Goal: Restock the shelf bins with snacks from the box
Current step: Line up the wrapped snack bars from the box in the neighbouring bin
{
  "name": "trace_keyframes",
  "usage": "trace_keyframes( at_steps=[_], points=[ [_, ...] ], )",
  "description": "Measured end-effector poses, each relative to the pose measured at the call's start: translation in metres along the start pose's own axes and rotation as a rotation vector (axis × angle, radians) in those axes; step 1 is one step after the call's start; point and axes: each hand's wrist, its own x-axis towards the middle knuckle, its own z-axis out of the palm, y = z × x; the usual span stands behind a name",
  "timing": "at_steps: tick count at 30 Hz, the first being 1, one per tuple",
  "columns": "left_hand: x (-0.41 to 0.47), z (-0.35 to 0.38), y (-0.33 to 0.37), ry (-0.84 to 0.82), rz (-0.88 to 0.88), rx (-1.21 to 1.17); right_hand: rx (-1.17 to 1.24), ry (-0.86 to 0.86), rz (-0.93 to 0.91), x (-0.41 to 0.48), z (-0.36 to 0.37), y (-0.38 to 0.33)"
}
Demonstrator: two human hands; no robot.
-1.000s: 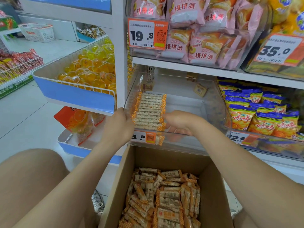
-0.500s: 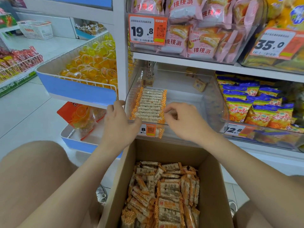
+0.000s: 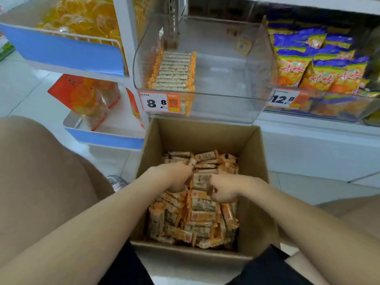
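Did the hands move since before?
Yes. Both the left hand and right hand dropped from the clear bin down into the cardboard box of snack bars.

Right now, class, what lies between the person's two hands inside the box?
Head view: orange-wrapped snack bars fill the gap between left hand and right hand.

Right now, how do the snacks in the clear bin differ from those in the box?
The bin snacks stand in one row; the box snacks lie jumbled. The bin snacks fill only the left of the bin; the box snacks cover the floor of the box. Both have orange-ended wrappers.
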Motion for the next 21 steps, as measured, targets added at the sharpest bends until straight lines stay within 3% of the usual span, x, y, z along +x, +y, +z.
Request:
trace_keyframes(
  at_steps=[5, 8, 11, 16, 21],
  points=[
    [0.051, 0.055, -0.021, -0.163, -0.072, 0.007, 0.174, 0.117, 0.086, 0.053, 0.038, 0.028],
    [0.075, 0.074, -0.024, -0.150, -0.081, -0.040, 0.225, 0.106, 0.112, 0.077, 0.063, 0.034],
    [0.098, 0.086, -0.024, -0.103, -0.064, -0.143, 0.129, 0.019, 0.092, 0.090, 0.085, 0.032],
    [0.117, 0.102, -0.018, -0.272, 0.010, -0.206, -0.074, 0.048, 0.111, 0.095, 0.106, 0.036],
    [0.127, 0.116, -0.018, -0.191, -0.057, -0.200, 0.158, 0.000, 0.249, 0.090, 0.092, 0.052]
  ],
)
